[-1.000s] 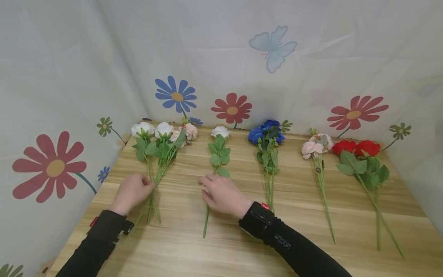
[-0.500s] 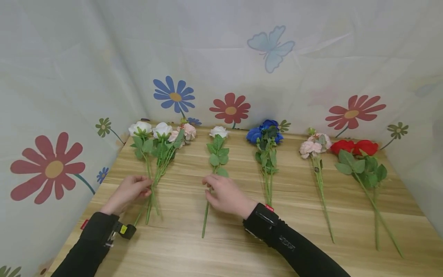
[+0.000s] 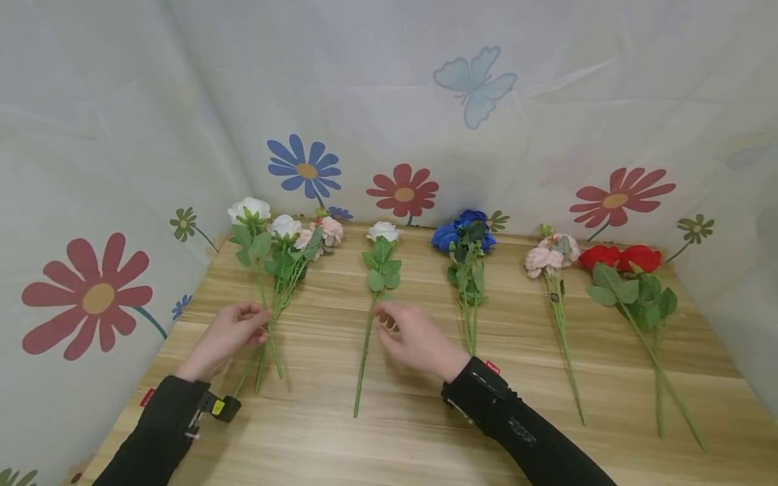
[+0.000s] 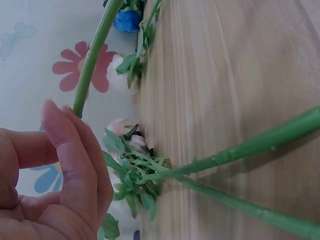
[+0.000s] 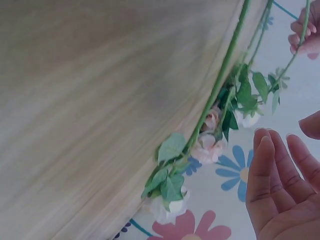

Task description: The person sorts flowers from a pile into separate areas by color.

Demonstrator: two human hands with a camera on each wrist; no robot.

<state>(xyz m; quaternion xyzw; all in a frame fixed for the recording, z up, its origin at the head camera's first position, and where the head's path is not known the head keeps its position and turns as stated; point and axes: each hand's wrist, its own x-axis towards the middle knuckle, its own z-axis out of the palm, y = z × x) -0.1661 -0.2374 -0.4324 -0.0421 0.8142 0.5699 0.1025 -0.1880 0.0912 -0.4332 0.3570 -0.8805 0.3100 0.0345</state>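
L hand (image 3: pixel 225 335) is pinching a white rose (image 3: pixel 250 208) by its stem (image 4: pixel 90 65), R hand (image 3: pixel 421 341) is hanging loose, gripping nothing, & crowded leaves (image 3: pixel 260 244) are prob. risking a snag w/ neighbouring stems (image 4: pixel 220 157).

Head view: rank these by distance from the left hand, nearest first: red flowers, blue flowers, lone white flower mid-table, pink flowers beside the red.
From the left hand:
1. Lone white flower, mid-table
2. Blue flowers, right of the white
3. Pink flowers, right of the blue
4. Red flowers, far right
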